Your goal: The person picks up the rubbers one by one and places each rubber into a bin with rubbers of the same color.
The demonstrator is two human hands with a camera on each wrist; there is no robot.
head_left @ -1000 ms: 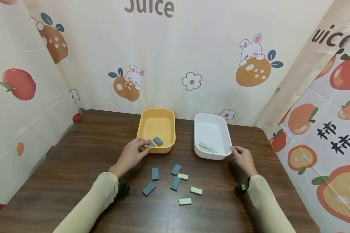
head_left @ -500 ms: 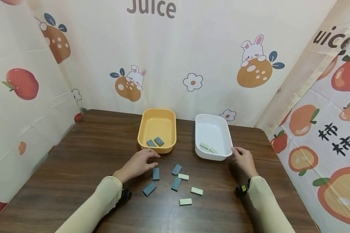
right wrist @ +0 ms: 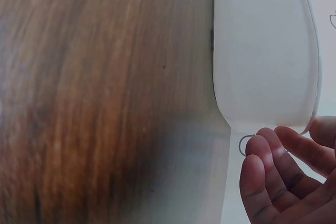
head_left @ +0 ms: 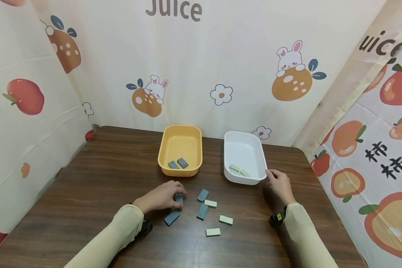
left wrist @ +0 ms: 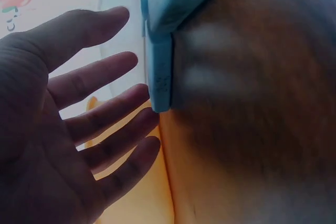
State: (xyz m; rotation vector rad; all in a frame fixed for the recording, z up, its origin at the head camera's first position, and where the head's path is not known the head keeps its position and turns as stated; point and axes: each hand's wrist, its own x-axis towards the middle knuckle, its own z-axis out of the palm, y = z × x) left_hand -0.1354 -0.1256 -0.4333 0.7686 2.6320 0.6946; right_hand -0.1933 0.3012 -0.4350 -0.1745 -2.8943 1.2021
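My left hand [head_left: 162, 196] is over a blue-grey rectangular block [head_left: 179, 198] on the table, thumb and fingers either side of it. The left wrist view shows that hand [left wrist: 79, 108] with its fingers spread and fairly straight, fingertips near the block [left wrist: 160, 72]. My right hand [head_left: 279, 184] pinches the near right rim of the white tray [head_left: 262, 159], thumb and forefinger at its edge in the right wrist view. Inside the white tray lie a few pale green blocks [head_left: 235, 168]. The yellow tray [head_left: 199, 149] holds two blue-grey blocks [head_left: 182, 162].
More blue-grey blocks [head_left: 172, 217] and several pale green blocks [head_left: 226, 220] are scattered over the dark wooden table [head_left: 120, 167], in front of the trays. A printed curtain [head_left: 194, 56] hangs directly behind the trays.
My left hand has left the near rim of the yellow tray and come down toward me, over a blue-grey block on the table. The right hand keeps its place on the white tray.
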